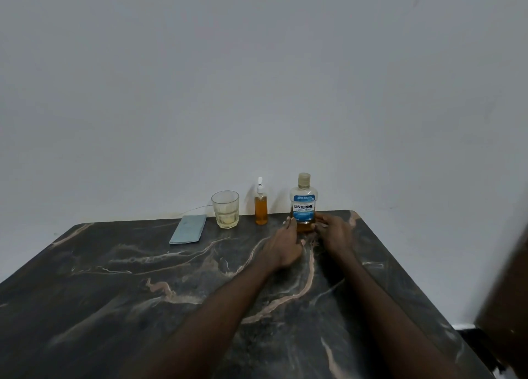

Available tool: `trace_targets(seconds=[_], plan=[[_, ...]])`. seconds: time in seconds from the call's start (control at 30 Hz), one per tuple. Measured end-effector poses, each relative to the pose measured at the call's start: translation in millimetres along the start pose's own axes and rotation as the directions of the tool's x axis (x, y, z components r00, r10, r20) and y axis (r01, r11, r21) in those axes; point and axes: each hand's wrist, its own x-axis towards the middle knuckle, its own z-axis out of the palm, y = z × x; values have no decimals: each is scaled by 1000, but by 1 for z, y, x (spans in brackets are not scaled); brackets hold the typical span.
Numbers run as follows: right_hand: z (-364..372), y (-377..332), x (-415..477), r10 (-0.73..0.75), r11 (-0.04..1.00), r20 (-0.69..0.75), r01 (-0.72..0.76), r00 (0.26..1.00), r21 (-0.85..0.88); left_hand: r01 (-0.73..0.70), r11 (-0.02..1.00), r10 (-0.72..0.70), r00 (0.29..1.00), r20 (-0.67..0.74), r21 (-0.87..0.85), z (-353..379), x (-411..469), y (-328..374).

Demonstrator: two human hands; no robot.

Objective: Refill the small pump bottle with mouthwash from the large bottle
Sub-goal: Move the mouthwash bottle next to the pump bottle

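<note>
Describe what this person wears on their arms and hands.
Nothing that shows. The left forearm and right forearm are bare to the picture's edge, no sleeve in view. The left hand and right hand are ungloved; I see no watch, bracelet or ring, though a thin ring could escape this soft picture.

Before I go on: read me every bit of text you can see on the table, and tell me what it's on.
"LISTERINE": bold dark letters on the large bottle label.
"COOL MINT": same label, just under the brand.
Small print in the label's blue band above and the lines below: too small to read.
Pump bottle, glass, blue cloth: no text visible.
</note>
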Motion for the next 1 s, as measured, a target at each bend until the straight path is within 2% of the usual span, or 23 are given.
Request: trace_targets(seconds=[0.37, 0.8, 1.0], plan=[[1, 4, 34, -51, 994, 186, 67, 981, -85, 30, 997, -30, 1000, -6, -68, 8, 53, -18], [-5, -12, 32, 13, 989, 304, 33, 953, -146, 28, 999, -29, 999, -20, -41, 6, 57, -19], [-14, -20, 5, 68, 990, 268, -31, 961, -140, -141, 987, 150, 979, -136, 75, -12, 9, -20]])
